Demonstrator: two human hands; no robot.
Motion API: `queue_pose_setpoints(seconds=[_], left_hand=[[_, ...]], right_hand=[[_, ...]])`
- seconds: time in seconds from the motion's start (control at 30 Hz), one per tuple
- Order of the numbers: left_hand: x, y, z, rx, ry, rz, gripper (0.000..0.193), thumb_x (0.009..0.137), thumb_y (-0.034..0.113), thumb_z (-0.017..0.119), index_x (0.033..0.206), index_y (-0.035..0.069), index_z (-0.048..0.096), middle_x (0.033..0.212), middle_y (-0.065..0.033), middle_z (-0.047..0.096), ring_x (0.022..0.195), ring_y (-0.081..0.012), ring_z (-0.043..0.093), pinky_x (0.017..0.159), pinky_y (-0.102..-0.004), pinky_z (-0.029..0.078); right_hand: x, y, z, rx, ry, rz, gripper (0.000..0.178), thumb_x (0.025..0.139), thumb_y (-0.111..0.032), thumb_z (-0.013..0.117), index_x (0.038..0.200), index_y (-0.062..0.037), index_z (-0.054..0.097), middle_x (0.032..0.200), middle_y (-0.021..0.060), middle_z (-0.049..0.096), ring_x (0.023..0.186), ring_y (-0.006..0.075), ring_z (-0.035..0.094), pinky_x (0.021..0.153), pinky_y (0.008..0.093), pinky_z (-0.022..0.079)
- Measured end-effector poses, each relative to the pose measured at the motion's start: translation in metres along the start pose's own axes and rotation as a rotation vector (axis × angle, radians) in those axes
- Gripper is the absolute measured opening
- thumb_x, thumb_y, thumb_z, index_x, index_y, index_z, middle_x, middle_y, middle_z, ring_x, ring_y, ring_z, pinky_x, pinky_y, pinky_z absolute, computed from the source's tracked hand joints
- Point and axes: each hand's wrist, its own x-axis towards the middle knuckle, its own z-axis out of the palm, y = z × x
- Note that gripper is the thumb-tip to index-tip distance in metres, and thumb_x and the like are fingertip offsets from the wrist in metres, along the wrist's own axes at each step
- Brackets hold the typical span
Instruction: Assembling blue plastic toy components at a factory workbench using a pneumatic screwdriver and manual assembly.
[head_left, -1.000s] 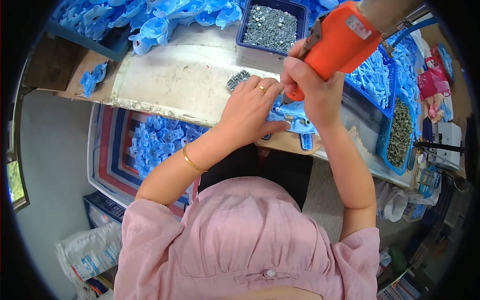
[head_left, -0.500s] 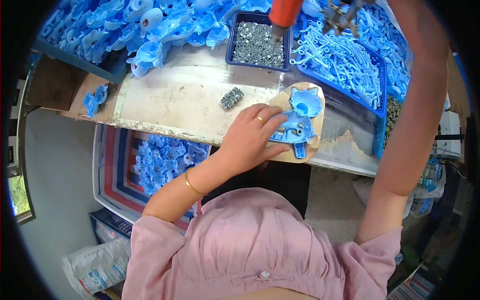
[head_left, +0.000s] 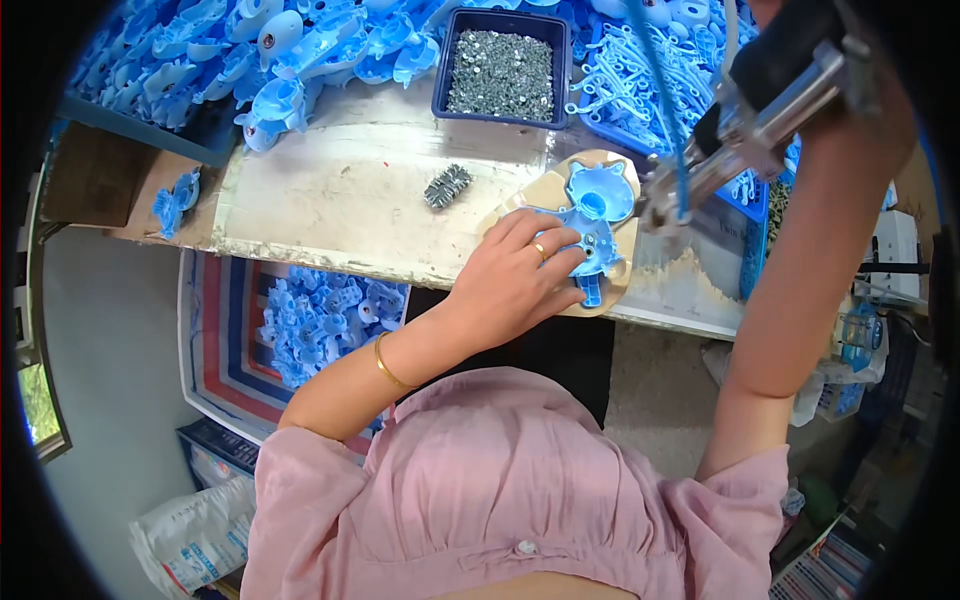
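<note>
My left hand lies over a blue plastic shell with a round cup-shaped end. Its fingers curl onto the shell's edge and hide part of the body. The shell sits in a tan fixture board by the table's front edge. My right arm reaches up at the right. A metal tool assembly with a black part and a blue hose covers its far end, so my right hand's fingers are hidden. The lower end of this assembly hangs close to the shell's right side.
A dark blue tray of small screws stands behind the fixture. Near it lies a spiky grey clump of screws. Blue shells pile up at the back left. Thin blue ring-ended parts fill a basket. More blue pieces lie below the table.
The tool assembly has come down and nearer, from the upper edge to the shell's right; its orange-red body has left view. My left fingers have shifted slightly on the shell. The view has moved slightly.
</note>
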Motion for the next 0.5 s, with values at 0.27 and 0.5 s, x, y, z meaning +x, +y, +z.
queue_pose_setpoints(seconds=[0.27,0.5], left_hand=[[0.0,-0.006,0.009,0.12,-0.044,0.054,0.032,0.077,0.025,0.079,0.101,0.009,0.066,0.111,-0.0042,0.065,0.107,-0.0254,0.058,0.099,-0.0408,0.045],[-0.002,-0.006,0.009,0.144,-0.05,0.034,0.03,0.077,0.025,0.078,0.1,0.009,0.065,0.109,-0.0037,0.064,0.103,-0.0243,0.059,0.095,-0.0392,0.046]], right_hand=[[-0.026,-0.027,0.055,-0.096,0.273,0.262,0.064,0.086,-0.007,0.065,0.14,0.0128,0.037,0.069,0.0051,0.055,0.053,0.011,0.055,0.052,0.0207,0.048],[-0.038,-0.031,0.076,-0.248,0.442,0.383,0.056,0.083,-0.007,0.065,0.132,0.01,0.041,0.069,0.0039,0.055,0.051,0.0113,0.057,0.051,0.0223,0.049]])
